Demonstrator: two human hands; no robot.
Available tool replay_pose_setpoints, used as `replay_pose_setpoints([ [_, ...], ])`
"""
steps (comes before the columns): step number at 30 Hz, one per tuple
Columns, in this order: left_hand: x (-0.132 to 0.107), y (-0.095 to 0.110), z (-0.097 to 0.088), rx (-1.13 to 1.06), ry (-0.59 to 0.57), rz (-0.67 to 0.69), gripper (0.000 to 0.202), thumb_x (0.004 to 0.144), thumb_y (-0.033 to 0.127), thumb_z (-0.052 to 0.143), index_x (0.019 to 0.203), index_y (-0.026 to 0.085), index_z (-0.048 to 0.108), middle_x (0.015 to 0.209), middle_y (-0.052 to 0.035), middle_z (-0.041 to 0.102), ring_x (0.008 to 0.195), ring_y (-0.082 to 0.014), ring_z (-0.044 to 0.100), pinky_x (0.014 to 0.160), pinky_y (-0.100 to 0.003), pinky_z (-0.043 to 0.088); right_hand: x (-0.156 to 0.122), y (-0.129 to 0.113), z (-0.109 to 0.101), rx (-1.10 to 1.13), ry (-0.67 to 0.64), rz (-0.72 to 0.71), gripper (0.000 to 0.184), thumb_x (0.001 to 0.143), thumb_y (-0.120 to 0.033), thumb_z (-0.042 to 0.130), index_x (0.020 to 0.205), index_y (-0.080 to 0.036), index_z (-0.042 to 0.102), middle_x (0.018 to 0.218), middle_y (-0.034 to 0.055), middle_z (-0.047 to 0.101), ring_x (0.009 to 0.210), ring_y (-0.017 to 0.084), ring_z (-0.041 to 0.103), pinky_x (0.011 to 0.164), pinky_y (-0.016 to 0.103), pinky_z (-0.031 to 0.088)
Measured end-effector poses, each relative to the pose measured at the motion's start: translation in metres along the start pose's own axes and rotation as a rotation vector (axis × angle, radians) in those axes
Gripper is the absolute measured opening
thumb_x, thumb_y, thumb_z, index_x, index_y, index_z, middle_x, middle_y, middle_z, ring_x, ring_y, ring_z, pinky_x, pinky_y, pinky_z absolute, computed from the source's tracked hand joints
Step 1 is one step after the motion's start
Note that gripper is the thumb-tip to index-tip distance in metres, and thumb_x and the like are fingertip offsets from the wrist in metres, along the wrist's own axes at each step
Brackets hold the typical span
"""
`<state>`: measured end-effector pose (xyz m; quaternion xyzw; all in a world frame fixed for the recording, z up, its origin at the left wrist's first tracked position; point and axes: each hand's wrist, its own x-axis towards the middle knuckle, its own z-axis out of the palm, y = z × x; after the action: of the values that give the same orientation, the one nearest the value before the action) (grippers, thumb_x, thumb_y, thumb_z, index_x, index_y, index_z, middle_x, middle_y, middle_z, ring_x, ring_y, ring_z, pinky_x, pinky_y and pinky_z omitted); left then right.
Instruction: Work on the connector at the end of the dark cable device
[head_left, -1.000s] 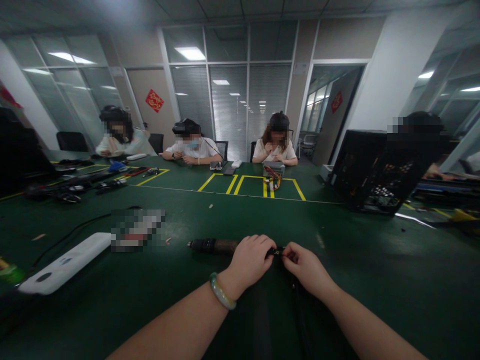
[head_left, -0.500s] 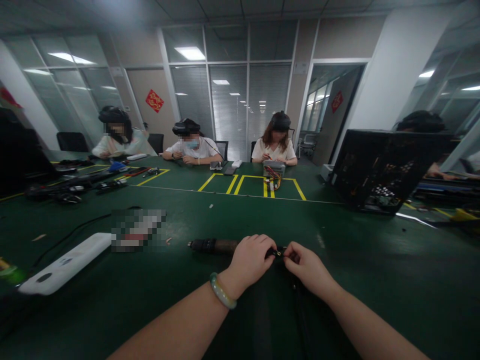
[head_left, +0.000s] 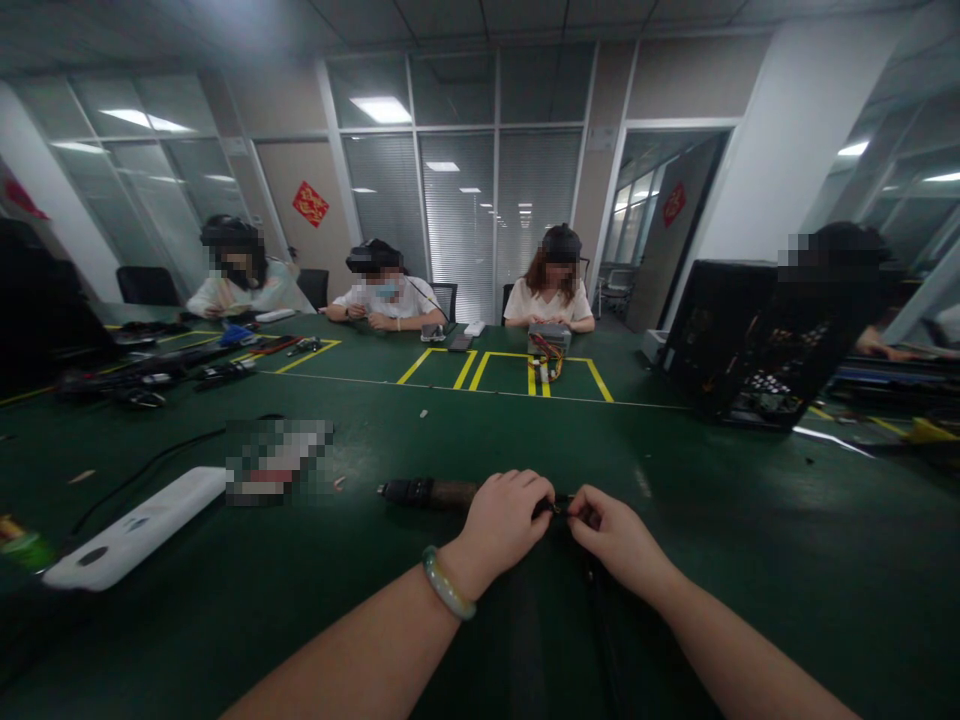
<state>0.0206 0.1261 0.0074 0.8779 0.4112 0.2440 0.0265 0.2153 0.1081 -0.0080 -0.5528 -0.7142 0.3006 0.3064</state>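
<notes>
My left hand, with a green bangle on the wrist, is closed around the right end of a dark cylindrical tool that lies on the green table. My right hand pinches a small dark part at the tip of that tool, right against my left fingers. What the small part is I cannot make out. A dark flat object lies under my forearms near the front edge.
A white oblong device with a black cable lies at the left. A black open computer case stands at the right. Three people sit across the table by yellow tape lines and a small power unit. Tools lie far left.
Both hands stay at the tool's tip with only slight finger shifts; the view has drifted a little.
</notes>
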Motion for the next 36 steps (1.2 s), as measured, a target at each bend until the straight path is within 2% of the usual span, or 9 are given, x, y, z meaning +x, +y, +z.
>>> replay_pose_setpoints([
  [11, 0.0002, -0.0005, 0.0004, 0.012, -0.017, -0.012, 0.009, 0.088, 0.024, 0.059, 0.096, 0.022, 0.060, 0.098, -0.0006, 0.060, 0.093, -0.0187, 0.055, 0.081, -0.033, 0.041, -0.0005, 0.0002, -0.0031, -0.016, -0.026, 0.079, 0.007, 0.085, -0.024, 0.053, 0.086, -0.022, 0.059, 0.079, -0.0021, 0.066, 0.071, 0.016, 0.061, 0.061, 0.023, 0.043],
  [20, 0.0006, -0.0015, 0.0007, -0.009, -0.007, 0.000, 0.007, 0.088, 0.026, 0.061, 0.095, 0.024, 0.061, 0.098, 0.0004, 0.061, 0.093, -0.0188, 0.055, 0.080, -0.032, 0.041, -0.0005, -0.0015, 0.0008, -0.036, -0.025, 0.029, 0.013, 0.087, -0.030, 0.055, 0.091, -0.023, 0.065, 0.082, -0.0019, 0.068, 0.073, 0.017, 0.062, 0.062, 0.024, 0.042],
  [26, 0.0010, 0.0001, -0.0008, 0.014, -0.038, 0.013, 0.009, 0.091, 0.024, 0.057, 0.097, 0.024, 0.063, 0.101, -0.0007, 0.061, 0.096, -0.0191, 0.056, 0.083, -0.033, 0.041, 0.0011, 0.0002, 0.0030, -0.064, 0.027, -0.009, 0.013, 0.087, -0.030, 0.055, 0.088, -0.023, 0.066, 0.080, -0.0013, 0.068, 0.073, 0.017, 0.062, 0.064, 0.024, 0.042],
  [32, -0.0001, -0.0002, -0.0009, -0.019, -0.011, 0.011, 0.012, 0.090, 0.028, 0.060, 0.101, 0.023, 0.062, 0.101, -0.0010, 0.062, 0.096, -0.0193, 0.056, 0.085, -0.034, 0.042, 0.0019, 0.0040, 0.0025, -0.079, 0.018, 0.010, 0.013, 0.087, -0.030, 0.054, 0.088, -0.024, 0.066, 0.080, -0.0020, 0.068, 0.072, 0.017, 0.062, 0.061, 0.025, 0.041],
  [36, -0.0003, -0.0017, 0.0006, -0.036, -0.001, 0.012, 0.006, 0.090, 0.026, 0.060, 0.095, 0.024, 0.063, 0.100, 0.0012, 0.062, 0.094, -0.0184, 0.055, 0.083, -0.033, 0.042, 0.0025, 0.0038, 0.0025, -0.051, -0.006, 0.016, 0.014, 0.088, -0.031, 0.054, 0.090, -0.024, 0.066, 0.081, -0.0019, 0.068, 0.072, 0.017, 0.063, 0.061, 0.024, 0.042],
])
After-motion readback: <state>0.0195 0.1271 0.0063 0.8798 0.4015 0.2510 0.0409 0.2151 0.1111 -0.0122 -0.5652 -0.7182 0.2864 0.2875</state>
